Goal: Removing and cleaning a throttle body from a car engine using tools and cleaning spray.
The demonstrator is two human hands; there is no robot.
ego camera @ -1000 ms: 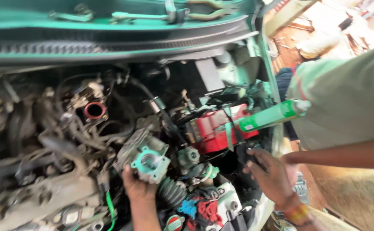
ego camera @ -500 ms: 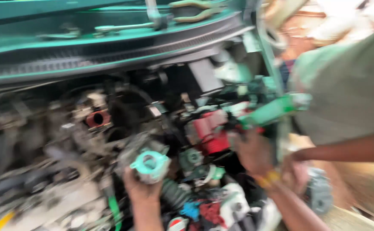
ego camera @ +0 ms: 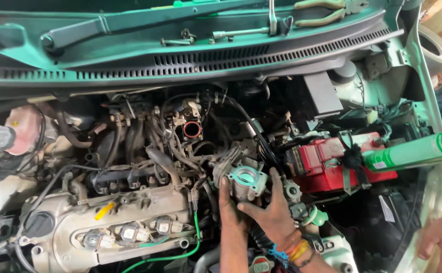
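Both my hands are on a grey metal throttle body (ego camera: 245, 179) with a round bore, in the middle of the open engine bay. My left hand (ego camera: 227, 205) grips it from below on its left side. On its right side, my right hand (ego camera: 270, 212), with coloured bands at the wrist, wraps around it. Behind it, a round intake opening with a red rim (ego camera: 192, 130) shows among hoses and wires.
A green spray can (ego camera: 415, 150) reaches in from the right over the red battery (ego camera: 332, 159). Another person's hand (ego camera: 440, 242) is at the bottom right. Pliers (ego camera: 327, 6) and a wrench (ego camera: 246, 31) lie on the cowl. The engine cover (ego camera: 120, 222) and a coolant tank (ego camera: 21, 129) sit to the left.
My right hand has moved left from near the battery onto the throttle body. The view has steadied and widened; the other person has drawn back to the right edge.
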